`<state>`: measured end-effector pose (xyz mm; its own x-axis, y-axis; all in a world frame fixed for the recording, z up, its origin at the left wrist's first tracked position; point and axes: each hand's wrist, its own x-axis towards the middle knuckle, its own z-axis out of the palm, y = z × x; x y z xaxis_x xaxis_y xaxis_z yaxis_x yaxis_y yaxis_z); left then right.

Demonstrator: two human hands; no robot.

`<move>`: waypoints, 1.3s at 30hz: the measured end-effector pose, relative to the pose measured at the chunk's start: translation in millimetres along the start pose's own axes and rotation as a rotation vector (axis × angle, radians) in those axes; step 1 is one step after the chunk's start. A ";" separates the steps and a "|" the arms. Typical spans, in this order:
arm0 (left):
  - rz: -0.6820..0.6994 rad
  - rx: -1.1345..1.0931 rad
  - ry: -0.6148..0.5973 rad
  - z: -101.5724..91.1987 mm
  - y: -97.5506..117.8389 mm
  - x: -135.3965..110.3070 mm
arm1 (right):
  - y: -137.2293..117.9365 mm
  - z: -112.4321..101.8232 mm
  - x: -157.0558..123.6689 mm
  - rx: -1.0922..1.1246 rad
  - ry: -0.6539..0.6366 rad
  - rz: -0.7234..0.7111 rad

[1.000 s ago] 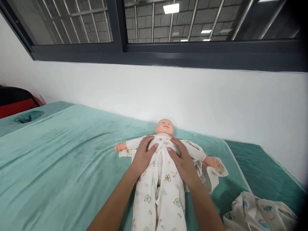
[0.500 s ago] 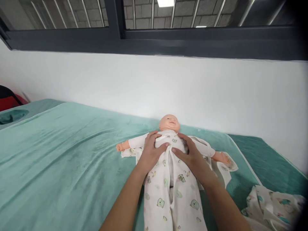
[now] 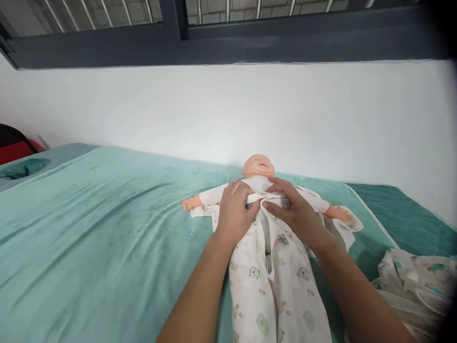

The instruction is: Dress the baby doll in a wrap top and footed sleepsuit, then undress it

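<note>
A baby doll [image 3: 259, 166] lies on its back, arms stretched out sideways, with a white long-sleeved top [image 3: 215, 194] on its upper body. White baby pants with a green animal print [image 3: 253, 271] lie over its front, split down the middle. My left hand [image 3: 235, 209] is closed on the left part of their upper edge, which is bunched across the doll's chest. On the right side of that edge, my right hand [image 3: 296, 209] pinches the cloth between thumb and fingers. Another printed garment [image 3: 337, 233] is spread beneath the doll's arms.
A light green sheet [image 3: 107, 238] covers the bed, with darker green cloth [image 3: 392, 209] at the right. Crumpled printed clothing [image 3: 414, 286] lies at lower right. The white wall [image 3: 178, 114] and dark window frame [image 3: 250, 45] stand behind. A red and black item [image 3: 14, 145] is at far left.
Both hands have gathered the pants' upper edge and drawn it down from the neck, so more of the white top shows. The view has tilted down slightly.
</note>
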<state>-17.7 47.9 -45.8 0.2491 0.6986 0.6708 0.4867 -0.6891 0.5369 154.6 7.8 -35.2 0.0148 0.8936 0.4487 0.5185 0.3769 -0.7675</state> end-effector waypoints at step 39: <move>-0.378 -0.219 -0.045 -43.7 52.0 -143.4 | 14.7 -11.7 -99.0 -0.051 0.218 0.219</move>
<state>-64.7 -96.5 -91.7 0.1265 0.9137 0.3862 0.3624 -0.4050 0.8394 170.8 -78.0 -85.6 0.3111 0.8764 0.3676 0.5251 0.1639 -0.8351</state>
